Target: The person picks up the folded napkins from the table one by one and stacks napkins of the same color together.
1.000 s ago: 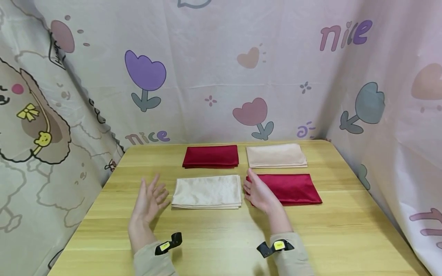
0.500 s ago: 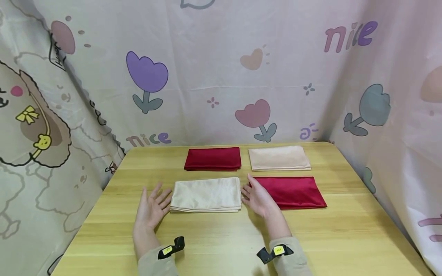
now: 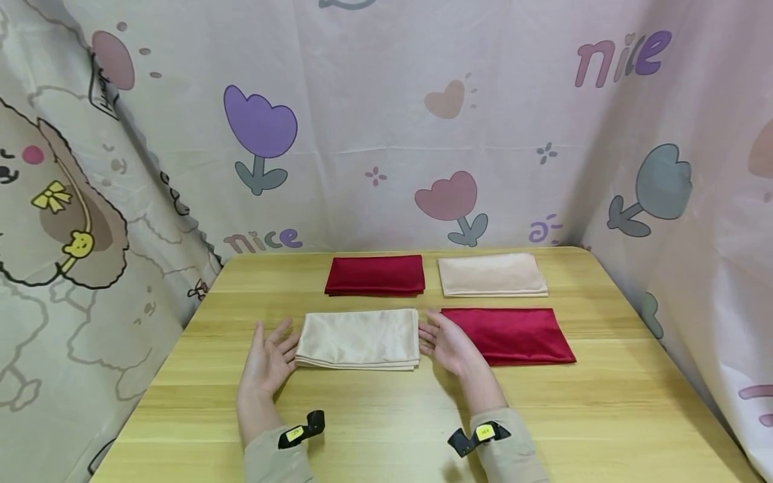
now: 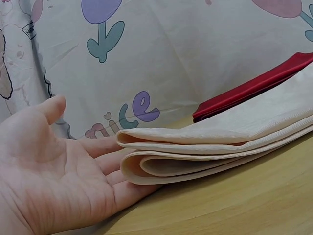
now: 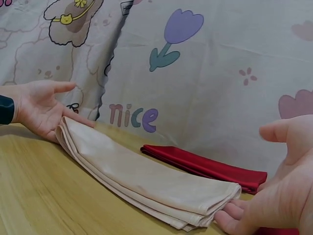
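Note:
A folded cream cloth [image 3: 360, 339] lies at the middle of the table, between the two hands. At its left end is my left hand [image 3: 266, 362], palm up with straight fingers. In the left wrist view those fingers [image 4: 105, 161] run beneath and behind the layered folds, their tips hidden by the cloth [image 4: 220, 139]. My right hand [image 3: 451, 343] touches the cloth's right end, thumb raised clear of the fabric. The right wrist view shows its lower fingertips [image 5: 227, 215] against the layered edge, slightly bent, not pinching.
Just right of the cream cloth, partly behind my right hand, lies a folded red cloth [image 3: 513, 335]. Farther back are another folded red cloth [image 3: 375, 275] and a pale beige one [image 3: 492, 275]. A printed curtain [image 3: 362, 121] stands behind the wooden table [image 3: 374, 416].
Both hands have closed in on the cream cloth's two ends, reaching it from either side. The cloth has shifted slightly left relative to the other cloths. The head view has shifted a little.

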Demonstrator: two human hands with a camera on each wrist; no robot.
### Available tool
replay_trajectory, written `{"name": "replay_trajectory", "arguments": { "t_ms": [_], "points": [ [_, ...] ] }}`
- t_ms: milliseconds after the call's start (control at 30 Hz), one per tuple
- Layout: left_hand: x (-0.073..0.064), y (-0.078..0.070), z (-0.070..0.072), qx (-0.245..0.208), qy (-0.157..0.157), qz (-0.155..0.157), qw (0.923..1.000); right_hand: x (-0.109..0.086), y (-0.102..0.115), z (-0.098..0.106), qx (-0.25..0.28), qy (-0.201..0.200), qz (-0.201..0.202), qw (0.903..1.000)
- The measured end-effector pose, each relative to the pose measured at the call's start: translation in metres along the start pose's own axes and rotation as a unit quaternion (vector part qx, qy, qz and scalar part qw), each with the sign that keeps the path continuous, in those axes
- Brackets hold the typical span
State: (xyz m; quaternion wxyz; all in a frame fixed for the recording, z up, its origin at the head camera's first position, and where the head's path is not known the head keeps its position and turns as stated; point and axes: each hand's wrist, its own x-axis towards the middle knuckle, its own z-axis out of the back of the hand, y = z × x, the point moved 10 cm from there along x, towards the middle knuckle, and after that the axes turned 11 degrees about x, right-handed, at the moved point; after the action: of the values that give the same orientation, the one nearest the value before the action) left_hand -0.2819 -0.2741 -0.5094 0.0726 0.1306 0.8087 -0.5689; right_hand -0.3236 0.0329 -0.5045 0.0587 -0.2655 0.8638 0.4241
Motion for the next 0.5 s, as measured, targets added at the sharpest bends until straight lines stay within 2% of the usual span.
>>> {"name": "replay_trajectory", "arguments": {
  "t_ms": [367, 500],
  "points": [
    [0.0026, 0.0008, -0.0008, 0.015, -0.001, 0.008, 0.9999, 0.0022, 0.0038, -0.0038, -0.034, -0.03, 0.015, 0.9989],
    [0.0029, -0.0002, -0.001, 0.035, -0.001, 0.004, 0.9994, 0.0042, 0.0066, -0.0059, -0.035, -0.036, 0.015, 0.9986]
  ]
}}
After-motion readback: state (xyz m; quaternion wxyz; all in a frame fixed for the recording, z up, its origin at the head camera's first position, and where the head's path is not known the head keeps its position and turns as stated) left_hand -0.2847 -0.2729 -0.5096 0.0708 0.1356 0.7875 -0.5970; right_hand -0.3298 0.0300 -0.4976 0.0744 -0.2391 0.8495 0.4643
